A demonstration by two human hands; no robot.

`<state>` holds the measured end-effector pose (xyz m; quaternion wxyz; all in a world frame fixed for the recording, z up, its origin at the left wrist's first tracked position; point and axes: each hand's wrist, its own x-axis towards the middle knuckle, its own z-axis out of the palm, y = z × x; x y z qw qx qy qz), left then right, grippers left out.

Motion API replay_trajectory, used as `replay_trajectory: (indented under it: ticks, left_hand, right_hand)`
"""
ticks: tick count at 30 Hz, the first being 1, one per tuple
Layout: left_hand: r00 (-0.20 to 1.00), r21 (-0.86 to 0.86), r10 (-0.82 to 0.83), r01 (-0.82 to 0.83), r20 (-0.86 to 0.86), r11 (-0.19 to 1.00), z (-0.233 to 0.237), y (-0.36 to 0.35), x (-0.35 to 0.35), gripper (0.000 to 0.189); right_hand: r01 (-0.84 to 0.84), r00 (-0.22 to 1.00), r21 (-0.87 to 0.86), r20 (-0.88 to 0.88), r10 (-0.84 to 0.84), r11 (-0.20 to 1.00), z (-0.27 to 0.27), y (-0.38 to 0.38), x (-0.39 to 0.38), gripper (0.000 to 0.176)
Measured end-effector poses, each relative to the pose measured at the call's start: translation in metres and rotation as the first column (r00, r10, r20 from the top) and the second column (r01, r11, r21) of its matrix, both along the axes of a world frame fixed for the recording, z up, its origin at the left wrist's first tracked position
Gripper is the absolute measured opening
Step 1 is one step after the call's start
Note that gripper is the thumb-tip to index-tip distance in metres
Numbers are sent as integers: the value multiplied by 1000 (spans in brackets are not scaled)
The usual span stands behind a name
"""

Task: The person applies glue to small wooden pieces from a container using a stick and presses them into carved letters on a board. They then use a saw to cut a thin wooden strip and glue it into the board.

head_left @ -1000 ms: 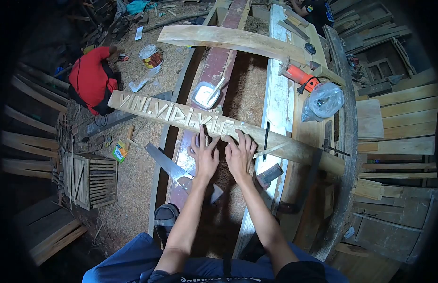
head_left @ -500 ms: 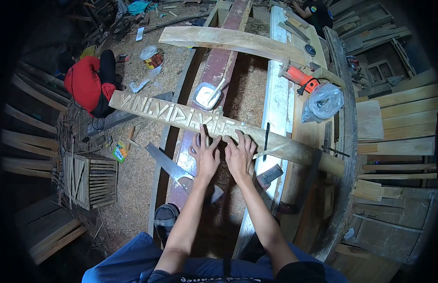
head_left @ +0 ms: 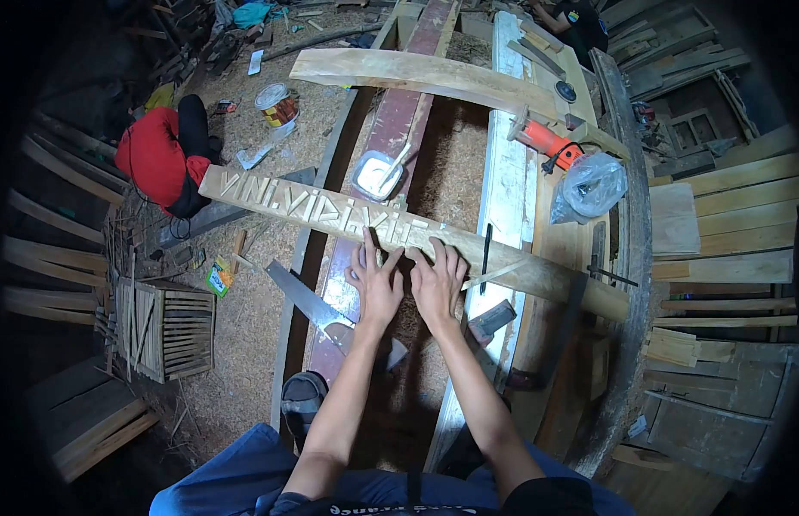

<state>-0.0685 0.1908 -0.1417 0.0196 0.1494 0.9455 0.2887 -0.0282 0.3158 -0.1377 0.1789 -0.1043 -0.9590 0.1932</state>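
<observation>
A long wooden plank (head_left: pixel 546 273) lies across the bench in front of me. Raised wooden letter strips (head_left: pixel 317 206) on it read roughly "VINI.VIDI.VI", with a further partial letter. My left hand (head_left: pixel 375 288) rests at the plank's near edge, fingers spread, its fingertips touching the last letters. Beside it my right hand (head_left: pixel 435 284) has its fingers apart and bent, its tips against the same letters. The thumbs almost meet; what lies under the fingertips is partly hidden. A black pen-like stick (head_left: pixel 486 258) and a thin wood strip (head_left: pixel 502 273) lie to the right.
A tub of white glue (head_left: pixel 378 175) stands beyond the plank. A handsaw (head_left: pixel 303 297) and a dark block (head_left: pixel 494 318) lie nearer me. An orange power tool (head_left: pixel 546 140), a plastic bag (head_left: pixel 593 185) and a curved board (head_left: pixel 416 70) are farther off. A person in red (head_left: pixel 158 155) crouches left.
My hands and the plank look the same. The person in red at the left has shifted slightly.
</observation>
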Motion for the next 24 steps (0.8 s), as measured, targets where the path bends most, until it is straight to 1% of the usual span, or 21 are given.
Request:
replay_trajectory:
  ticks: [4,6,8,15,24]
  left_hand:
    - [999,64,42,-43,11,997,0,1,-1,53]
    - [1000,51,29,-29,4,998,0,0,-2,53]
    - [1000,39,16,-15,-3,999,0,0,-2,53]
    - [999,65,29,-28,-13,997,-5,-2,-5,53]
    - [1000,55,22,-21,-20,998,-6,-3,-8,54]
  right_hand:
    - [2,1000,4,8,-2,1000,0,1,0,43]
    - [4,1000,7,5,-4,1000,1,0,-1,44]
    - [-21,1000,-21,-10,20,1000,5,-1,-1,40]
    - [-54,998,-15,28,54,998,2,-3,-6,43]
    - [-67,998,-29,3,67,997,0,-3,-7,41]
